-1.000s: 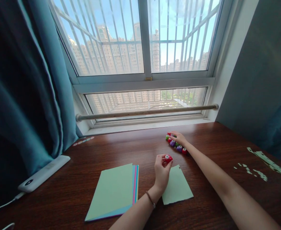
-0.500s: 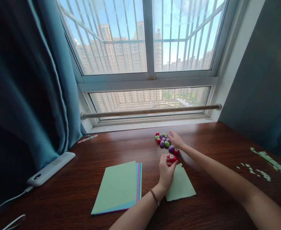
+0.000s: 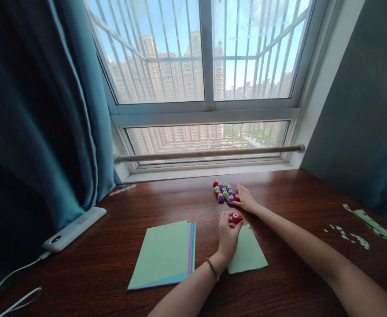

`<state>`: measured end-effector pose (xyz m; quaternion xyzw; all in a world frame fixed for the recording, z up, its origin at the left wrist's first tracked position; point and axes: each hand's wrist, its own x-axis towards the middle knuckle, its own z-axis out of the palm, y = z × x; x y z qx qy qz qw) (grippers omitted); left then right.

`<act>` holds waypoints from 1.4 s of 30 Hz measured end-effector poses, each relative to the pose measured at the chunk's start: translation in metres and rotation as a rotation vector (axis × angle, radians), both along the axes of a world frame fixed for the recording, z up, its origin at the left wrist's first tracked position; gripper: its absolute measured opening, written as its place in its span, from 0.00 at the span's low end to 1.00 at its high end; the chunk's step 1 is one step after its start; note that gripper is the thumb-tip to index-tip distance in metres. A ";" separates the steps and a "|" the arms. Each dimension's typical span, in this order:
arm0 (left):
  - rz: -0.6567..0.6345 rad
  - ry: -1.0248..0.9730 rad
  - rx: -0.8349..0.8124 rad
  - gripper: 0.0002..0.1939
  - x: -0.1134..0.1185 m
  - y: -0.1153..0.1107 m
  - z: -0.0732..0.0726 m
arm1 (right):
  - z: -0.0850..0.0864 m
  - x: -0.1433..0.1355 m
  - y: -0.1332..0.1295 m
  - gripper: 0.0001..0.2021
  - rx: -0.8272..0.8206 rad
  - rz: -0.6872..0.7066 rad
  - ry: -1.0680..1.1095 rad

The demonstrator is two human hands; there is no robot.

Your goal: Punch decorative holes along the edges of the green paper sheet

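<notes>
My left hand grips a small red paper punch with a pale round top, held above the upper edge of a loose green sheet. That sheet shows a tiny notch at its top edge. Farther back, my right hand rests with fingers spread at the right side of a cluster of paper punches in red, green and purple. Its thumb touches a purple punch at the front, and a red punch sits between thumb and fingers.
A stack of coloured paper, green on top, lies left of my left arm. Small paper bits and cut green strips lie at the right. A white power bank with a cable is at the left, by the curtain.
My right hand has come down to the cluster's right side, and the two front punches have been pushed back against the others. My left hand still holds the red punch.
</notes>
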<state>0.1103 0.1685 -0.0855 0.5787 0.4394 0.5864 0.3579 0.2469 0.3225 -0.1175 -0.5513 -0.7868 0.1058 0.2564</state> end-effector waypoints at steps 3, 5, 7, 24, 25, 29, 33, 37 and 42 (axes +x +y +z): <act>-0.002 -0.032 -0.004 0.09 -0.001 0.003 -0.003 | 0.009 0.004 0.005 0.49 -0.009 0.001 0.040; 0.009 -0.053 -0.017 0.11 -0.002 0.006 -0.007 | 0.017 0.007 -0.005 0.45 0.005 -0.002 0.072; 0.022 -0.071 -0.037 0.14 -0.002 0.008 -0.010 | 0.027 0.008 -0.025 0.36 -0.005 0.069 0.142; -0.104 0.403 0.135 0.26 0.006 -0.004 -0.022 | 0.022 0.110 -0.056 0.13 0.034 -0.295 0.284; -0.108 0.446 0.153 0.25 0.005 -0.004 -0.023 | 0.019 0.130 -0.046 0.13 0.056 -0.381 0.262; -0.123 0.570 0.213 0.22 0.004 -0.006 -0.023 | 0.005 0.195 -0.019 0.13 0.078 -0.621 0.159; -0.166 0.615 0.254 0.19 0.003 -0.007 -0.017 | -0.007 0.226 -0.007 0.11 0.070 -0.703 0.083; -0.204 0.663 0.286 0.16 0.003 -0.010 -0.010 | -0.014 0.237 -0.001 0.12 0.069 -0.727 0.028; -0.203 0.764 0.288 0.13 0.003 -0.012 -0.004 | -0.015 0.240 0.003 0.13 0.068 -0.732 -0.017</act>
